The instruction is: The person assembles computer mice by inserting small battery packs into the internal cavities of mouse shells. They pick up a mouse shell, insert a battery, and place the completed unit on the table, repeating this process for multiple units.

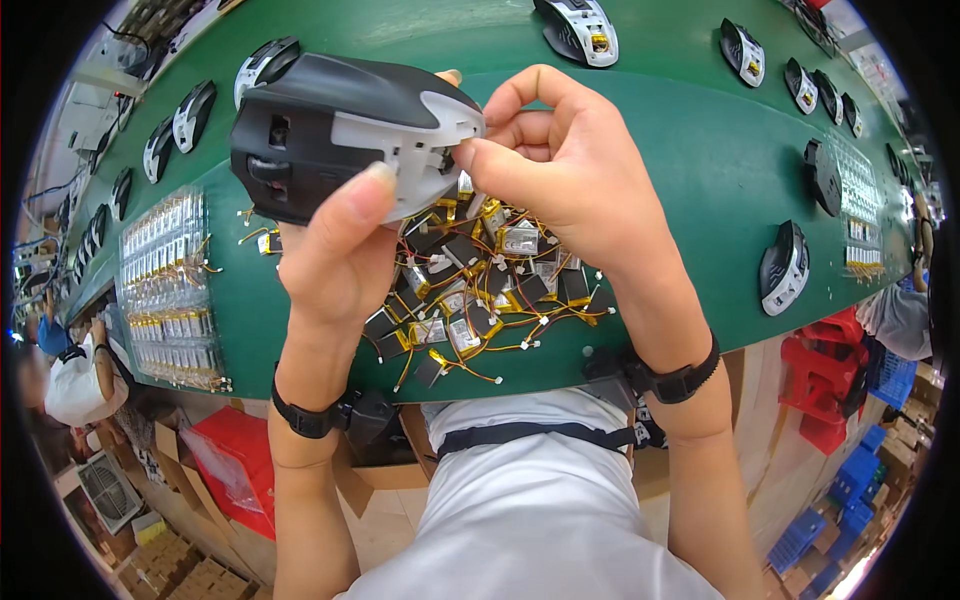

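Observation:
My left hand [338,245] is closed round a black and white computer mouse [340,110], tilted on its side above the table. Its thumb presses near the white part, and the other fingers are mostly hidden behind the shell. My right hand [585,165] has thumb and forefinger pinched at an opening in the mouse's white end. Whatever lies between those fingertips is too small and covered to make out. Under both hands spreads a heap of small silver and black battery packs [465,337] with thin wires and white plugs.
The green table [640,120] carries other part-built mice, such as one at the right [785,268] and one at the far side [580,30]. A clear tray of batteries [170,285] lies at the left, another tray [857,205] at the right. Red bins [235,465] stand below.

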A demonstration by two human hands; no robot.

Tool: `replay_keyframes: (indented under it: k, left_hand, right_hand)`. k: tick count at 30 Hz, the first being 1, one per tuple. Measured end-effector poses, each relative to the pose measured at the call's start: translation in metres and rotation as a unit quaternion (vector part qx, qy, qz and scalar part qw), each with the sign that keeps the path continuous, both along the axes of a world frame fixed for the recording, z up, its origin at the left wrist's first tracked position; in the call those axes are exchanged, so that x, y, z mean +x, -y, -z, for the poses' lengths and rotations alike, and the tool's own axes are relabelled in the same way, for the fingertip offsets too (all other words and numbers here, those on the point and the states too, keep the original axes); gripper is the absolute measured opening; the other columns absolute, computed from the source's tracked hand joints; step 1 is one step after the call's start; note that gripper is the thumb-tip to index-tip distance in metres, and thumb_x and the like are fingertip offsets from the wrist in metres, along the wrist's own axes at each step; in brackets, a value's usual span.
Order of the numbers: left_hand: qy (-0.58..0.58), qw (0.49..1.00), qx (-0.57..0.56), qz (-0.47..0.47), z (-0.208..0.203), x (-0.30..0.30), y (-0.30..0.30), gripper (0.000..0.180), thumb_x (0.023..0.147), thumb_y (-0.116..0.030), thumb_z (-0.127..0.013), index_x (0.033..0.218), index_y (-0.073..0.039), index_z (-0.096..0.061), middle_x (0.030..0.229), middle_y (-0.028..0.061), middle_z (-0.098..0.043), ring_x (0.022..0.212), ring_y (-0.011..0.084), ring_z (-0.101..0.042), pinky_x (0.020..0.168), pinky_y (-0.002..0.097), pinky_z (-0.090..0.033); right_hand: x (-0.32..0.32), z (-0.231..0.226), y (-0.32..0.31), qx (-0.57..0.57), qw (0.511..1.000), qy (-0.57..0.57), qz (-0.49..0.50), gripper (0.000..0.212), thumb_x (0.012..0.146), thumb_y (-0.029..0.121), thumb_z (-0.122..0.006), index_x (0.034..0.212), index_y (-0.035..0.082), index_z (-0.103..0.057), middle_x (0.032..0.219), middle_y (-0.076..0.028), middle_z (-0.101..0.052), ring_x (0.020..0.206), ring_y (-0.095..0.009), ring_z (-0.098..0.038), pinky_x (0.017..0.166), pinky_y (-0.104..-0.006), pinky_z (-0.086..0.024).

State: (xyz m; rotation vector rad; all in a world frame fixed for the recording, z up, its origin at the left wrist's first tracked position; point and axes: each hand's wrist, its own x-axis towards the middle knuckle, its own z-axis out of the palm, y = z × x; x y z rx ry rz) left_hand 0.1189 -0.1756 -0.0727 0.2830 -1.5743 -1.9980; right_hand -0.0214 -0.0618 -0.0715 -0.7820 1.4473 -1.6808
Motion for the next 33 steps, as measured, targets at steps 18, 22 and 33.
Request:
replay_keyframes:
  k: [18, 22, 33]
  left_hand:
    - [-0.034, 0.997, 0.023, -0.066, -0.002, 0.007, -0.009, 0.044, 0.082, -0.014, -0.070, 0.121, 0.001, -0.054, 0.111, 0.0096, -0.062, 0.099, 0.0188, -0.061, 0.088, 0.0332, -0.048]
    - [-0.032, 0.997, -0.014, -0.073, -0.001, 0.007, -0.007, 0.033, 0.083, -0.012, -0.072, 0.112, 0.000, -0.060, 0.100, 0.0060, -0.065, 0.089, 0.0124, -0.062, 0.079, 0.0263, -0.050]
    - [-0.016, 0.983, 0.109, -0.149, -0.001, -0.001, 0.025, 0.040, 0.096, -0.029, -0.059, 0.122, 0.001, -0.054, 0.109, 0.0109, -0.067, 0.096, 0.0210, -0.069, 0.082, 0.0360, -0.057]
  right_hand:
    - [0.010, 0.006, 0.004, -0.036, 0.998, 0.045, -0.002, 0.021, 0.078, 0.006, -0.071, 0.081, 0.002, -0.051, 0.072, 0.000, -0.059, 0.063, -0.002, -0.052, 0.054, -0.0190, -0.042]
    - [0.006, 0.015, 0.007, -0.019, 0.999, 0.039, -0.017, 0.021, 0.079, 0.008, -0.071, 0.082, 0.001, -0.052, 0.070, 0.000, -0.058, 0.062, -0.003, -0.052, 0.054, -0.0197, -0.042]
    - [0.003, -0.003, -0.006, -0.126, 0.984, -0.107, -0.066, 0.022, 0.087, 0.008, -0.069, 0.106, -0.002, -0.065, 0.096, -0.008, -0.067, 0.084, -0.011, -0.063, 0.074, -0.0244, -0.051]
